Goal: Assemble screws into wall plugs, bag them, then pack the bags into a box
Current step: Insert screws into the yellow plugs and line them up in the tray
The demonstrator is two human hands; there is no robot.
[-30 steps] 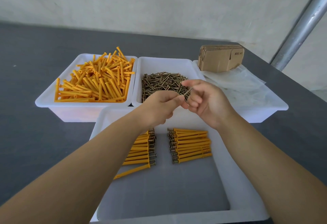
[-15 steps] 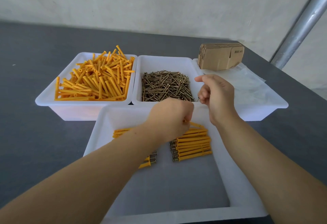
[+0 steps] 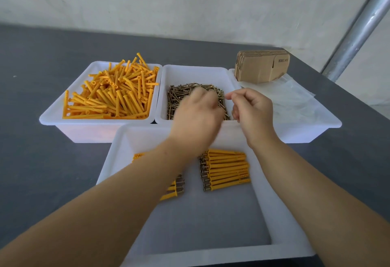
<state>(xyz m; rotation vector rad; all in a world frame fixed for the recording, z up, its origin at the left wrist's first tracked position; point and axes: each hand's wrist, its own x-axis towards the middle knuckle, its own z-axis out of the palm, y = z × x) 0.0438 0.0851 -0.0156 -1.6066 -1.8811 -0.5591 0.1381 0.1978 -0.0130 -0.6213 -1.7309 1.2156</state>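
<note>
Head view – left hand (image 3: 197, 115) blurred over screws (image 3: 179, 98), grip unclear; right hand (image 3: 252, 110) curled – box print illegible

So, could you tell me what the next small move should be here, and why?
Probably the left hand should reach across to the loose wall plugs and pick one. It hovers, blurred, over the screws, apparently holding nothing, while the right hand has its fingertips pinched as if on a screw, though none is plainly visible. Two rows of assembled plugs lie in the near tray.
</note>
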